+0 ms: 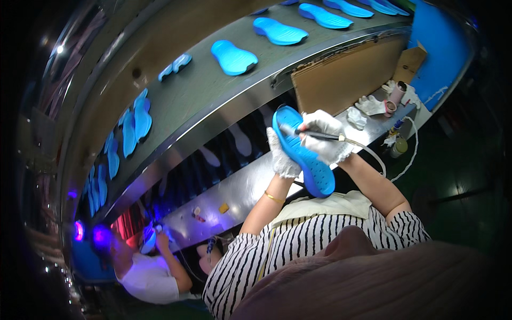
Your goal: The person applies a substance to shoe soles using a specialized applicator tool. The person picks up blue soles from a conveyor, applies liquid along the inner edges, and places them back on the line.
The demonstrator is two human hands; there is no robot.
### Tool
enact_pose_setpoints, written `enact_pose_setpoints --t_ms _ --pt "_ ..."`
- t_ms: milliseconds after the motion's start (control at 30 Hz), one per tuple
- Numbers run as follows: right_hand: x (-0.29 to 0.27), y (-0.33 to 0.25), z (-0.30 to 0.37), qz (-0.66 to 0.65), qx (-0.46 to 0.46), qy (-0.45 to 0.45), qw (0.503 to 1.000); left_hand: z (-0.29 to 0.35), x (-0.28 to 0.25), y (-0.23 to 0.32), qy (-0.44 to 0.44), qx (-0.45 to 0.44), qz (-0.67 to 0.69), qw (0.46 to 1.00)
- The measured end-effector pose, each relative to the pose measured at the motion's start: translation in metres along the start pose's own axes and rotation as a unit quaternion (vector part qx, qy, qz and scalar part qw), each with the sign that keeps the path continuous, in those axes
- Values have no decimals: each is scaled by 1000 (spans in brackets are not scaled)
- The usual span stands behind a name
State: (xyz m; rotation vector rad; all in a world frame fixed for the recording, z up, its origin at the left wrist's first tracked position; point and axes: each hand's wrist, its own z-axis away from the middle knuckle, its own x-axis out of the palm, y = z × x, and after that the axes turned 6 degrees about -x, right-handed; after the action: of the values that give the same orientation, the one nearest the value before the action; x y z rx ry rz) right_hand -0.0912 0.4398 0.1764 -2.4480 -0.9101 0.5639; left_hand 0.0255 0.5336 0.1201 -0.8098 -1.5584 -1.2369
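Note:
A blue shoe sole (318, 178), with rows of small dots at its near end, is held tilted in front of my chest. My left hand (282, 156), in a white glove, grips it along its left edge. In my right hand (326, 143), also gloved, is a thin brush (320, 135) with a dark handle, and a pale hose (368, 151) trails from its back end. The brush's pale tip lies against or just over the sole's upper inner face; actual contact I cannot make out. The glove partly covers the sole's right edge.
Beyond the metal bench (234, 184) runs a conveyor belt (197, 90) carrying several blue soles (234, 57). A cardboard sheet (346, 74) stands behind my hands. Spare white gloves (370, 105) and a spool (398, 92) lie right. Another person (152, 274) handles a blue piece at left.

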Motion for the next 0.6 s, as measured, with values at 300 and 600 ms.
enact_pose_setpoints --t_ms 300,600 --pt "-3 -12 12 -81 -11 -20 996 7 6 13 -40 -5 -81 996" --pt "0 -21 35 -160 65 -63 983 19 21 33 -28 -30 -106 994"
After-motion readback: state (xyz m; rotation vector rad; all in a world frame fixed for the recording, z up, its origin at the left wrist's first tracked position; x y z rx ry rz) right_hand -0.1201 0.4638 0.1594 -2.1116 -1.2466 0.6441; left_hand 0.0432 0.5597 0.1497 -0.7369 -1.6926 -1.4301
